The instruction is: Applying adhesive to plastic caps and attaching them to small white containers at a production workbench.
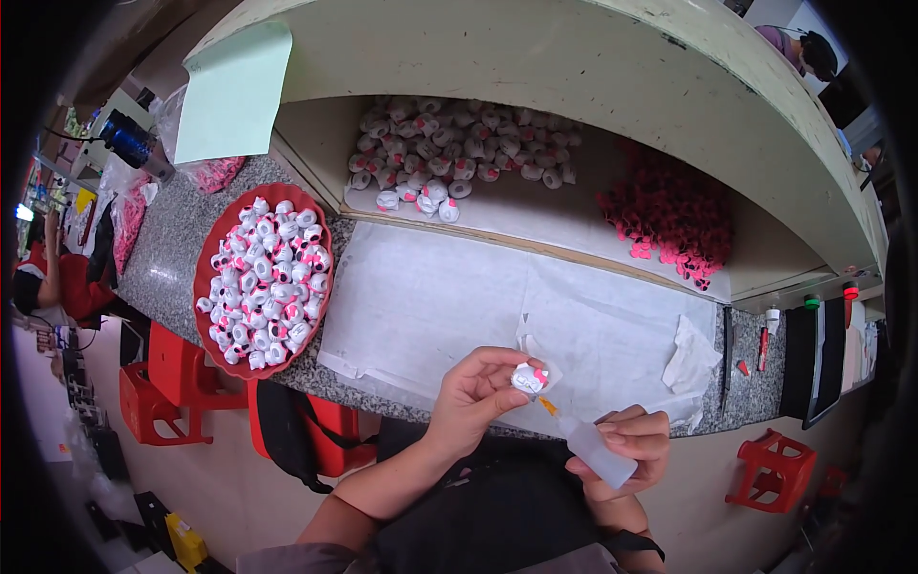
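On the left, a red scalloped bowl [204,268] heaped with small white-and-pink figurine heads [263,277] stands on the granite counter [158,253], its near rim at the counter's front edge and its right rim just beside the white paper [421,287]. That paper spreads wide from there, bounded at the back by the wooden lip [516,247] of a shelf, where more white heads [449,143] are piled.

Over the paper's front edge, the left hand [469,397] pinches one figurine head [526,380] between thumb and fingers; its pink bow points up and right, its marked face toward the viewer.

To its right, the right hand [633,448] grips a translucent squeeze bottle [601,454], whose long axis slants from its base at lower right to an orange nozzle [548,407] aimed up-left, close to the head; contact cannot be told. Further right, a crumpled white sheet [690,359] lies near the paper's right end.
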A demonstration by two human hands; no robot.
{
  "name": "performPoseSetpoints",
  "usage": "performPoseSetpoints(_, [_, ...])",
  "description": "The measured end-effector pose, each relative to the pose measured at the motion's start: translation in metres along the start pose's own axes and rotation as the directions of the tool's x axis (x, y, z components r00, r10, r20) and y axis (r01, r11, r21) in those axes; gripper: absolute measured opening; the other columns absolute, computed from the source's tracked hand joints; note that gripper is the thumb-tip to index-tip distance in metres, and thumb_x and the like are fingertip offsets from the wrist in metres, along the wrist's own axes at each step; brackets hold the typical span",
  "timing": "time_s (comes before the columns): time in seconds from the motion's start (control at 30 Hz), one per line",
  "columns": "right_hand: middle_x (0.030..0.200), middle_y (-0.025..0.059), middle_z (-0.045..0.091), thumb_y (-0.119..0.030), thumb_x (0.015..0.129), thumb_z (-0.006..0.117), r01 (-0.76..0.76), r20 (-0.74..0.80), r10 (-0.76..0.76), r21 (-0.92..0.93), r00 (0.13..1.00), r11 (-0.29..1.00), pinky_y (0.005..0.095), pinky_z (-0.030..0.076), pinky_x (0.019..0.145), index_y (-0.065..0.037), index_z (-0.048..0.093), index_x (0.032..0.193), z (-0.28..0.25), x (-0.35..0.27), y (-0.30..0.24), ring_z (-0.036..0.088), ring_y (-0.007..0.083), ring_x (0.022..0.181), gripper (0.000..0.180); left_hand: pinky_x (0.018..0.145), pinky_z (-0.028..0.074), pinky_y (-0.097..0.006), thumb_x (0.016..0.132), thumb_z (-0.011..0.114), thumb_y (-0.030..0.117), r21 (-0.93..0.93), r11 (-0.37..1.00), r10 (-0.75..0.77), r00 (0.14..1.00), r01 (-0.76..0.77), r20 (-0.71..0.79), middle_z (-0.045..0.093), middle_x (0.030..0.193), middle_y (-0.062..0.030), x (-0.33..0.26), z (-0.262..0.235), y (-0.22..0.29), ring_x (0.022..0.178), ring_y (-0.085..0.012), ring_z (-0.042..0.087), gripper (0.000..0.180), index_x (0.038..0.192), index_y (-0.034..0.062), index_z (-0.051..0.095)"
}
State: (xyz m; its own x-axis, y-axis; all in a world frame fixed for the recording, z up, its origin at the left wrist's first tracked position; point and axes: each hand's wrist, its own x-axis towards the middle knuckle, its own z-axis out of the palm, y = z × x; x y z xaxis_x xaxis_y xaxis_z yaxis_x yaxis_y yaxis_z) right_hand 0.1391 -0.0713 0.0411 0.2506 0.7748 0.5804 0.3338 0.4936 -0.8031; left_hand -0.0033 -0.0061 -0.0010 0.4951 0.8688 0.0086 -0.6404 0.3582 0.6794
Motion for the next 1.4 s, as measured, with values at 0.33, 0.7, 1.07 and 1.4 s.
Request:
performPoseSetpoints(0.33, [0.073,0.0045,0.043,-0.013,0.056,0.075,-0.011,-0.039,0.01,-0.029,0.999,1.0,0.0226,0.041,0.051,-0.007,0.046,0.077,-0.0016,0.0,-0.0001,0.047,0.0126,0.057,0.037,0.082,0.039,-0.027,0.073,0.053,-0.007,0.014,1.0,0.027,1.0,-0.027,-0.016,0.051,0.103,-0.0144,-0.0003,-0.0006,-0.0026,0.097,-0.0183,0.05,0.032,0.103,-0.0018,0.043])
performPoseSetpoints(0.7, [0.075,0.0051,0.042,-0.012,0.058,0.074,0.013,0.003,-0.013,-0.004,1.0,1.0,0.0225,0.042,0.051,-0.007,0.045,0.08,-0.0002,0.0006,-0.0008,0.046,0.0125,0.058,0.036,0.082,0.04,-0.026,0.073,0.052,-0.008,0.041,0.999,0.009,1.0,-0.009,-0.006,0.051,0.103,-0.0147,-0.001,0.0012,-0.0024,0.097,-0.0181,0.05,0.032,0.103,-0.0019,0.043])
performPoseSetpoints(1.07, [0.074,0.0047,0.042,-0.018,0.057,0.074,-0.004,-0.038,0.003,-0.022,0.999,1.0,0.0228,0.042,0.051,-0.007,0.044,0.08,-0.001,-0.0017,-0.0016,0.046,0.0125,0.058,0.04,0.085,0.037,-0.029,0.071,0.053,-0.009,0.165,0.984,0.075,0.996,-0.068,-0.038,0.049,0.103,-0.0134,-0.0021,0.0021,-0.0016,0.1,-0.0192,0.047,0.031,0.101,-0.0028,0.046])
performPoseSetpoints(1.4, [0.075,0.0048,0.042,-0.017,0.058,0.074,0.0,-0.008,0.0,-0.03,1.0,1.0,0.0229,0.043,0.052,-0.007,0.045,0.08,0.0033,-0.0011,0.0003,0.047,0.0127,0.059,0.038,0.084,0.036,-0.03,0.069,0.056,-0.009,0.405,0.888,0.226,0.974,-0.216,0.024,0.048,0.1,-0.0124,-0.001,0.0021,-0.0009,0.095,-0.0197,0.047,0.03,0.097,-0.0005,0.051])
